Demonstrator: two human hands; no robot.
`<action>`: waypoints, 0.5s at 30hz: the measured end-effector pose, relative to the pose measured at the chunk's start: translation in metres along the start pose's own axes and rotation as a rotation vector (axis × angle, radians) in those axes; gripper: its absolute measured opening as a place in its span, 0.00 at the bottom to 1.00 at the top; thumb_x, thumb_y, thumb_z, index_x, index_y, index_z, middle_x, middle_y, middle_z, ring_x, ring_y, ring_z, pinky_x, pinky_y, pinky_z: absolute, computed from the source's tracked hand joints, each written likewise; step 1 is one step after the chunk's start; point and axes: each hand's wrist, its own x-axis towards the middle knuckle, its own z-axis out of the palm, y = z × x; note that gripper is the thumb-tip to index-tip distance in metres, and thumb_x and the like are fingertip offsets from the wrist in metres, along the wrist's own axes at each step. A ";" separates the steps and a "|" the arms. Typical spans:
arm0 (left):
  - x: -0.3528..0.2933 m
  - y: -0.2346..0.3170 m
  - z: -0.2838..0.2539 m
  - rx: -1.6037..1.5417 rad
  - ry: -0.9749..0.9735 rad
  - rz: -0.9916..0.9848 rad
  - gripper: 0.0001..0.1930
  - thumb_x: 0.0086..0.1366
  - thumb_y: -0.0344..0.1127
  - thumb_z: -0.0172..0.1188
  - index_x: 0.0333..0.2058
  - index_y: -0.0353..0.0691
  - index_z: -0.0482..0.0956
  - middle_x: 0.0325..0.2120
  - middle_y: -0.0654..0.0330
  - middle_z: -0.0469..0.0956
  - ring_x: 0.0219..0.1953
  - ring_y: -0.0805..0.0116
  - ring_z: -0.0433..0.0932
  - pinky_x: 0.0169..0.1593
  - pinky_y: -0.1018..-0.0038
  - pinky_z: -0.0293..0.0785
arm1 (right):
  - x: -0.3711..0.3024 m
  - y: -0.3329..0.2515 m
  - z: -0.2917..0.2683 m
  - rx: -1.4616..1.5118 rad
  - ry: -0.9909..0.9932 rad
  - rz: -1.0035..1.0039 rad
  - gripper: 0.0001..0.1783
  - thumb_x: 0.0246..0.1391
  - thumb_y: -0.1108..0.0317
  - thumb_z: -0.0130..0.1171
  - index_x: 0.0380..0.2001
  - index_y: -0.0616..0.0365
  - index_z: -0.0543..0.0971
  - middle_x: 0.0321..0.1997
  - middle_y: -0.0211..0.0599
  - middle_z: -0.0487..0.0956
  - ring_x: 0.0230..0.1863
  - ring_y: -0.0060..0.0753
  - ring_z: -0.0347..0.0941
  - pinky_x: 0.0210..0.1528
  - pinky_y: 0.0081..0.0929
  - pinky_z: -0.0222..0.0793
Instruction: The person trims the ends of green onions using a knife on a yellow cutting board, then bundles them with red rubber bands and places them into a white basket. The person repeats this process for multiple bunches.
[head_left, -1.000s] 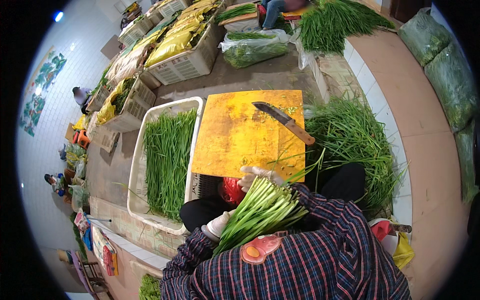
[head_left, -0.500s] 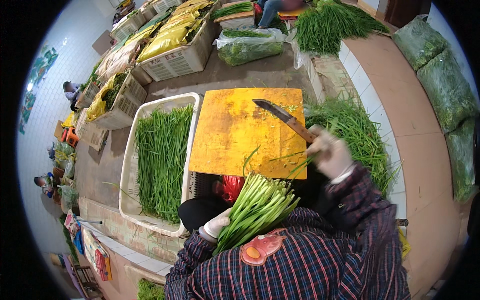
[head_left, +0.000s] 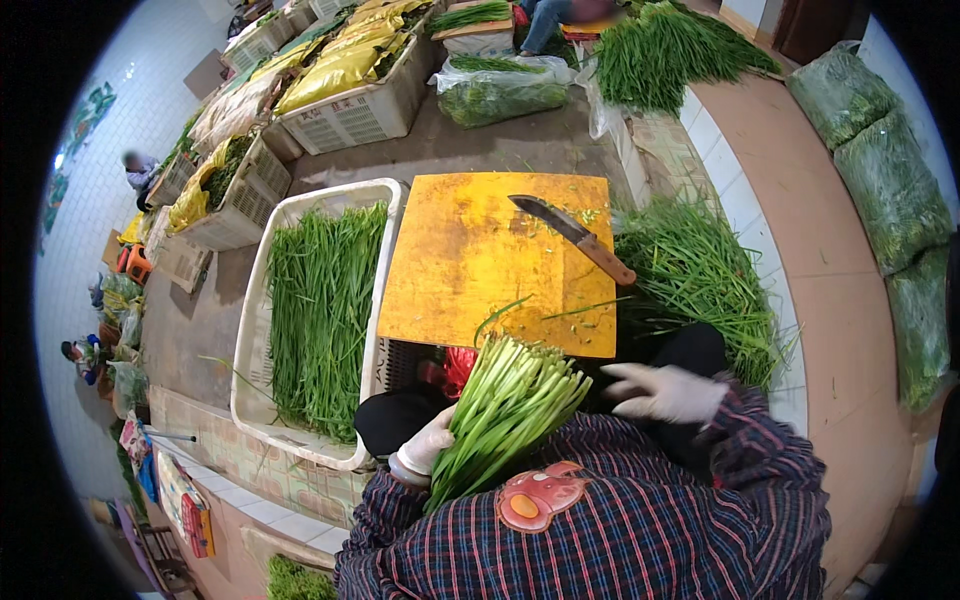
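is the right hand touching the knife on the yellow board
Apart. In the head view the right hand hovers open below the yellow board, while the knife lies alone higher up on it, bare board between them.

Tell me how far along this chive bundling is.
Done: a white crate already holds a layer of laid-out chives. In hand: the left hand grips a bunch of chives, cut ends up; the right hand is free beside it. Left: a loose heap of chives right of the yellow board, where the knife lies.
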 end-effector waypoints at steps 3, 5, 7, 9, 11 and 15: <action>0.000 0.009 0.008 0.044 -0.055 0.018 0.55 0.43 0.59 0.69 0.61 0.34 0.50 0.58 0.54 0.60 0.59 0.65 0.61 0.62 0.67 0.56 | 0.052 0.010 0.059 0.672 -0.088 -0.396 0.50 0.51 0.53 0.60 0.65 0.55 0.39 0.66 0.39 0.51 0.66 0.34 0.46 0.67 0.34 0.43; 0.001 0.019 0.015 0.123 -0.055 0.027 0.59 0.40 0.59 0.71 0.63 0.34 0.46 0.61 0.55 0.55 0.62 0.65 0.56 0.63 0.69 0.52 | 0.075 -0.004 0.073 0.943 -0.161 -0.481 0.52 0.49 0.53 0.62 0.65 0.56 0.40 0.65 0.39 0.55 0.65 0.34 0.50 0.65 0.33 0.48; 0.002 0.023 0.019 0.211 -0.045 0.053 0.61 0.40 0.57 0.71 0.63 0.34 0.42 0.62 0.55 0.53 0.63 0.65 0.53 0.63 0.70 0.49 | 0.086 -0.018 0.077 1.079 -0.260 -0.378 0.53 0.48 0.54 0.63 0.65 0.54 0.39 0.63 0.38 0.57 0.63 0.33 0.54 0.63 0.32 0.52; 0.001 0.029 0.019 0.224 -0.048 0.072 0.60 0.41 0.50 0.73 0.64 0.36 0.39 0.62 0.56 0.50 0.64 0.67 0.50 0.64 0.71 0.48 | 0.091 -0.033 0.079 1.189 -0.147 -0.410 0.46 0.47 0.59 0.65 0.63 0.53 0.49 0.60 0.36 0.62 0.60 0.31 0.59 0.62 0.32 0.56; -0.001 0.034 0.030 0.208 -0.005 0.067 0.59 0.42 0.44 0.73 0.64 0.38 0.39 0.63 0.56 0.50 0.64 0.67 0.50 0.64 0.71 0.47 | 0.086 -0.050 0.078 1.273 -0.046 -0.408 0.42 0.47 0.62 0.65 0.62 0.53 0.55 0.59 0.36 0.65 0.60 0.30 0.60 0.62 0.32 0.56; 0.002 0.024 0.042 0.505 0.092 0.102 0.57 0.44 0.35 0.73 0.64 0.40 0.37 0.61 0.57 0.53 0.62 0.68 0.53 0.63 0.71 0.51 | 0.100 -0.060 0.074 1.338 0.028 -0.343 0.35 0.45 0.69 0.65 0.57 0.54 0.62 0.51 0.33 0.71 0.51 0.29 0.68 0.55 0.29 0.64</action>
